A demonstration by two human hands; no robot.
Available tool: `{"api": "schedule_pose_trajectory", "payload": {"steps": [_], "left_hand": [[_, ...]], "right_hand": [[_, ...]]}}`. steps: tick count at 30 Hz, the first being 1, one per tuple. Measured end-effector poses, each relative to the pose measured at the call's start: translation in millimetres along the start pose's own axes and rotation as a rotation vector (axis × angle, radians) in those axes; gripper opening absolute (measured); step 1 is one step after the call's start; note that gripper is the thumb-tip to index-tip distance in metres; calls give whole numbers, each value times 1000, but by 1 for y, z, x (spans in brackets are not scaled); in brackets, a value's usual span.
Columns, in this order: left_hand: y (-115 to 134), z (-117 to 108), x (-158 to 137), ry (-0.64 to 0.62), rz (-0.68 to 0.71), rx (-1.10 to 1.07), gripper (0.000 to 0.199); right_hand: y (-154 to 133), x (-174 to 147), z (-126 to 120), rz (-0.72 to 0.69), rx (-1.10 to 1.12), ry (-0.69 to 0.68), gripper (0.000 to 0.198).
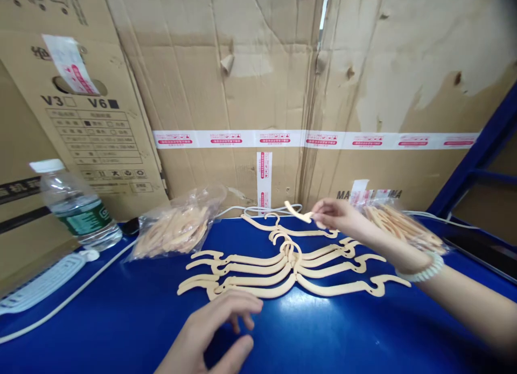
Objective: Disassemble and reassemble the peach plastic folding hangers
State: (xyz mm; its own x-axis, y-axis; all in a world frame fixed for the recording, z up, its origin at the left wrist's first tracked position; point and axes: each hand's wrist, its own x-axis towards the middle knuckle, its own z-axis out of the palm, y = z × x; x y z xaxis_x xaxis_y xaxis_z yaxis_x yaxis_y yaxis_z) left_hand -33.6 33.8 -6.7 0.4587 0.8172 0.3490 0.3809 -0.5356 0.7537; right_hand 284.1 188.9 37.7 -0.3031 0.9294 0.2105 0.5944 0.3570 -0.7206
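Several beige hangers (258, 293) lie overlapped in a row on the blue table, their hooks toward the back. Most have short curved end pieces (200, 281) at their arm tips. Behind them a separate hanger (309, 233) lies near the cardboard, with no end piece visible on its arms. Above its right arm, my right hand (333, 215) pinches a short curved hanger end piece (298, 212) between thumb and fingertips. My left hand (220, 328) hovers by the front hanger's left arm, fingers bent and apart from the thumb, holding nothing.
A clear bag of beige pieces (173, 228) sits at the back left, another bag (404, 223) at the back right. A water bottle (78, 207), a white slotted object (44, 282) and a white cable (68, 298) are leftward. Cardboard (226, 99) stands behind; a dark flat object (480, 253) lies right.
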Motion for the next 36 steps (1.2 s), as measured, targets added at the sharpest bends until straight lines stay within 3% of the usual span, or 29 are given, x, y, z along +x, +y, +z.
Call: {"api": "schedule_pose_trajectory", "payload": {"steps": [2,4,5,7,9,12,16,17,19,23,27,30,36], "left_hand": [[0,4,5,-11,-128,-248,25],[-2,9,8,17,-222,-501,32],[-4,11,8,36,-251,-590,35],[-5,13,8,61,-277,-682,32],[-4,12,8,83,-272,-723,24],[-1,8,8,163,-281,-745,24],[1,2,9,252,-342,-724,28],[1,1,10,260,-361,-744,30],[0,0,10,266,-403,-805,34],[-7,2,10,267,-437,-878,39],[-12,3,10,270,-441,-856,37],[-12,0,11,272,-451,-849,38],[-8,-8,14,289,-466,-755,34]], "right_hand": [[-28,-18,29,27,167,-138,44],[-53,-38,60,215,648,-416,48],[-64,-48,75,285,788,-524,49],[-79,-63,98,352,935,-650,49],[-88,-69,112,355,943,-697,50],[-90,-57,107,189,759,-635,45],[-71,-18,67,-258,26,-163,16],[-63,-8,56,-294,-215,-89,12],[-42,7,41,-263,-332,-72,11],[-5,19,39,-225,-407,-134,8],[9,19,47,-217,-410,-140,11],[3,19,42,-184,-366,-180,12],[-30,1,8,-155,-231,-281,24]]}}
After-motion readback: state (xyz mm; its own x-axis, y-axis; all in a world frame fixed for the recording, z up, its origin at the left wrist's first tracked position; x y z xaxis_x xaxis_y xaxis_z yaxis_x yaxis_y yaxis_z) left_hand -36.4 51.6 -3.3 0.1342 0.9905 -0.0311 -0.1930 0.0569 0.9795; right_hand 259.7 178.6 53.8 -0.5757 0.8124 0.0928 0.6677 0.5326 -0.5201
